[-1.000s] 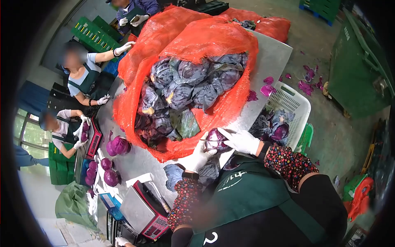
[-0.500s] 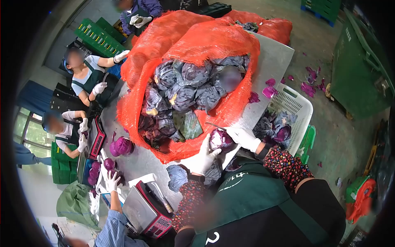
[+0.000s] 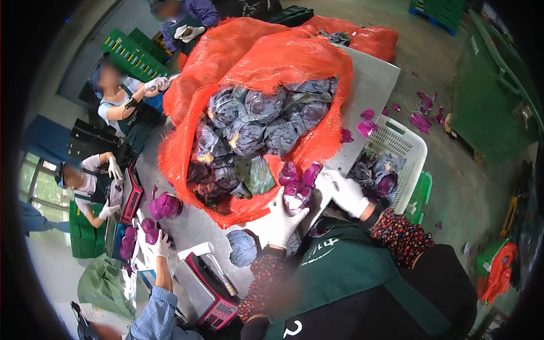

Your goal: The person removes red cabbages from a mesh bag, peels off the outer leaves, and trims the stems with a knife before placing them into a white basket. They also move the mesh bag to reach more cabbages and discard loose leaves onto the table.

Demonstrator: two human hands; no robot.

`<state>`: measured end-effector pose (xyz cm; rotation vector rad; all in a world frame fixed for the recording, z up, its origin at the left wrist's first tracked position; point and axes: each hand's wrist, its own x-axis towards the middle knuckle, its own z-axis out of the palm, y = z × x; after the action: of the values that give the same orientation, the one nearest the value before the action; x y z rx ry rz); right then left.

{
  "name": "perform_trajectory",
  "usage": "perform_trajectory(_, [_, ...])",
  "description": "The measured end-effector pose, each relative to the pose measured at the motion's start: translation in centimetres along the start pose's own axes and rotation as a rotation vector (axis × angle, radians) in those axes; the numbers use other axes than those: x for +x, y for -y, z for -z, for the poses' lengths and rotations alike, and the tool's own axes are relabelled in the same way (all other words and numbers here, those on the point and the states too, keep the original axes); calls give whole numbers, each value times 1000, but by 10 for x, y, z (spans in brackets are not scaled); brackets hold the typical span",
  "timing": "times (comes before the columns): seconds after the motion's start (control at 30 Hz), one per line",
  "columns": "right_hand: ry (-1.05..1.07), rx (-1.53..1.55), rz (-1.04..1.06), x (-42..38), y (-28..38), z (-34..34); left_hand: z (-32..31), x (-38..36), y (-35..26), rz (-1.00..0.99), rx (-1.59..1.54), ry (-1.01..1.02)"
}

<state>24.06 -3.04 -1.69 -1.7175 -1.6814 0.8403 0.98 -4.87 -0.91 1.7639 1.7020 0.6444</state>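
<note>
My left hand point(image 3: 285, 220), in a white glove, is closed around a partly peeled red cabbage point(image 3: 297, 196) whose pale cut side faces up. Loose purple leaves point(image 3: 311, 174) stand out from its far side. Just right of the cabbage is my gloved right hand point(image 3: 347, 194), smeared by motion; whether its fingers hold anything cannot be made out. Beyond both hands lies an open red mesh sack point(image 3: 258, 59) full of dark, unpeeled cabbages point(image 3: 247, 136). A greyish cabbage point(image 3: 242, 248) rests on the metal table beside my left wrist.
A white basket point(image 3: 416, 148) with cabbage and leaves stands right of the table point(image 3: 377, 73). At left are red scales point(image 3: 207, 292), a knife point(image 3: 222, 275) and peeled cabbages point(image 3: 165, 205). Co-workers stand along the far left side; one hand point(image 3: 161, 245) touches a cabbage. A green bin point(image 3: 493, 96) stands right.
My right hand has moved slightly right and is now blurred. The thin blade seen near it no longer shows. Purple leaves now stand away from the cabbage in my left hand.
</note>
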Motion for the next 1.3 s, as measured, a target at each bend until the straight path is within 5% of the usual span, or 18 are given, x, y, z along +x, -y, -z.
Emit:
perform_trajectory(0.07, [15,134,86,-6,6,-21,-2,1,-14,-27,86,-41])
perform_trajectory(0.1, [105,134,11,-4,8,-24,-12,3,-6,-208,130,-144])
perform_trajectory(0.2, [327,293,-263,0,18,-23,-23,8,-3,-337,63,-210])
perform_trajectory(0.47, [374,723,-397,10,-18,-34,-14,16,13,-131,-117,-64])
perform_trajectory(0.53, [367,815,-317,6,-16,-36,-7,16,18,36,-599,86])
perform_trajectory(0.57, [378,765,-276,5,-14,-39,-2,15,8,41,-597,84])
perform_trajectory(0.67, [367,839,-304,2,5,-41,5,16,-26,5,-545,137])
perform_trajectory(0.7, [314,834,-318,2,6,-44,-8,20,-17,-279,239,-100])
perform_trajectory(0.73, [322,830,-309,5,-1,-49,-10,25,-12,-275,239,-112])
perform_trajectory(0.83, [282,965,-339,8,-22,-53,-14,43,16,-179,18,-131])
perform_trajectory(0.97, [360,907,-360,1,-37,-45,7,45,60,191,-866,90])
perform_trajectory(1.07, [412,933,-356,-3,-27,-30,24,25,34,335,-1104,148])
perform_trajectory(1.2, [468,851,-294,-5,-35,9,11,11,36,208,-1273,198])
perform_trajectory(1.3, [283,904,-375,-6,-61,35,10,5,32,310,-1417,237])
